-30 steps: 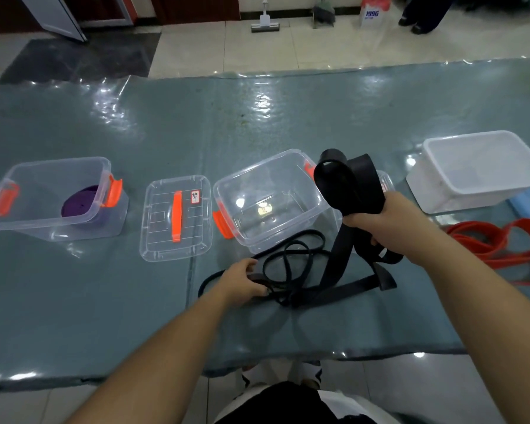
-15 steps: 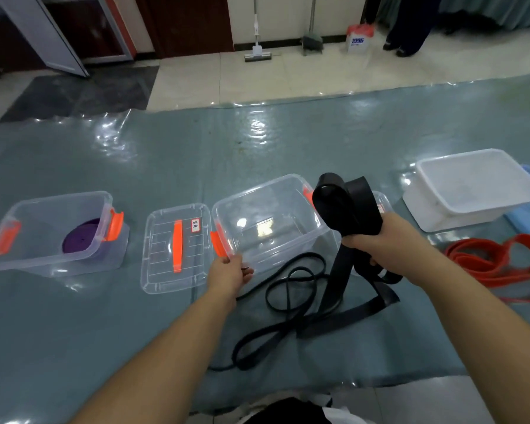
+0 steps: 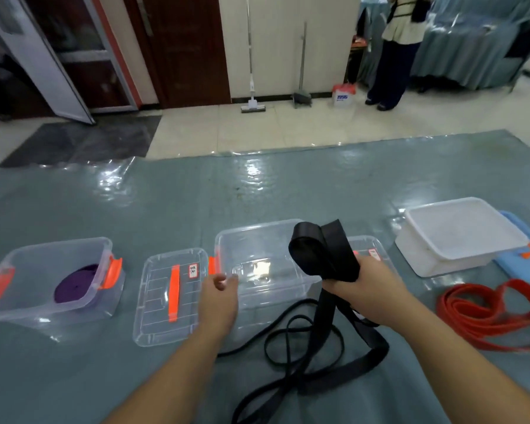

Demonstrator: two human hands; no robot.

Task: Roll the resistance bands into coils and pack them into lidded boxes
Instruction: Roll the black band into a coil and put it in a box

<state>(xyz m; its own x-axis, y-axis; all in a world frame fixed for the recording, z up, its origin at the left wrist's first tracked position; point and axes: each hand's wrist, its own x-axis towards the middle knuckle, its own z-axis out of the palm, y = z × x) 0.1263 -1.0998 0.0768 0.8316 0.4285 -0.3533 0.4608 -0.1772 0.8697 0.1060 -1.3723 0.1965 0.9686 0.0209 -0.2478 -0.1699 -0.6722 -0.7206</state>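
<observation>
Gripping wide black band (image 3: 325, 255) in right hand (image 3: 371, 289), fingers curled round a bunched, partly wound end held up off the table; loose tail hangs down and trails across the table (image 3: 74, 377) toward the near edge. Held high probably to keep the started coil from unwinding while the other hand works. Thinner black band (image 3: 288, 338) looped flat on the table just below, overlapping the tail.

Left hand (image 3: 219, 298) at near-left corner of the empty clear box (image 3: 257, 264), fingers loosely curled toward thumb, at or just short of the rim; contact not certain, nothing clearly held. Likely steadying or pulling the box closer as the black band's destination.

Clear lid (image 3: 169, 295) with orange handle lying flat just left of that box, off so the box stays open. Second lid partly hidden behind right hand.

Far-left box (image 3: 43, 280), lid off, already holds a purple coil (image 3: 77, 284). White tub (image 3: 462, 237) at right; red band (image 3: 487, 319) uncoiled beside it, not yet rolled.
</observation>
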